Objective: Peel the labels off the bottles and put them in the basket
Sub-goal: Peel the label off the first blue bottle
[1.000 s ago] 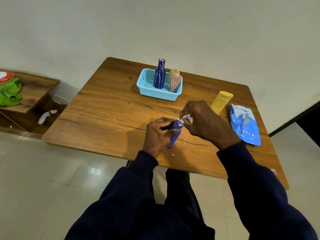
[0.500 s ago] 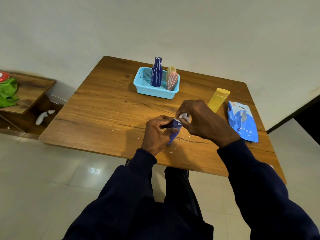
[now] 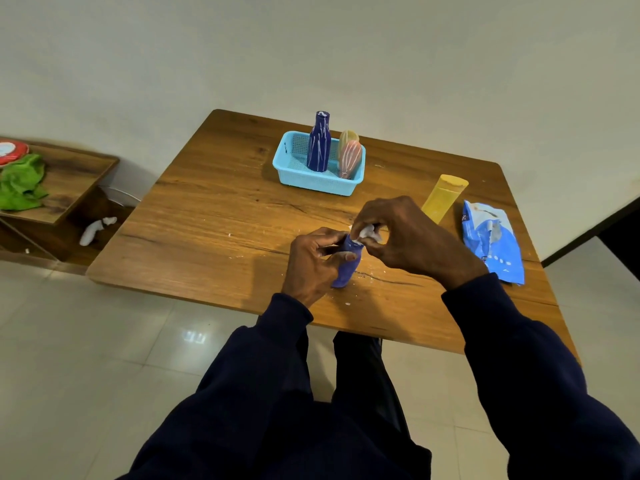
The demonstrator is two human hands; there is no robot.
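My left hand [image 3: 313, 263] grips a small blue-purple bottle [image 3: 346, 271] standing on the wooden table [image 3: 221, 220]. My right hand [image 3: 405, 233] pinches a scrap of white label [image 3: 367, 233] at the bottle's top. At the table's far side sits a light blue basket [image 3: 294, 173] holding a tall dark blue bottle [image 3: 319, 143], a pink bottle [image 3: 349, 159] and a yellowish one [image 3: 347, 137] behind it. A yellow bottle [image 3: 443, 197] lies to the right of my right hand.
A crumpled blue and white wrapper [image 3: 491, 240] lies near the table's right edge. White label bits [image 3: 367, 274] litter the table around the bottle. A low wooden shelf [image 3: 65, 181] at left carries a green cloth [image 3: 20, 183]. The floor is tiled.
My right hand's fingers have shifted slightly on the white label at the bottle's top. The bottle stays in my left hand at the same spot.
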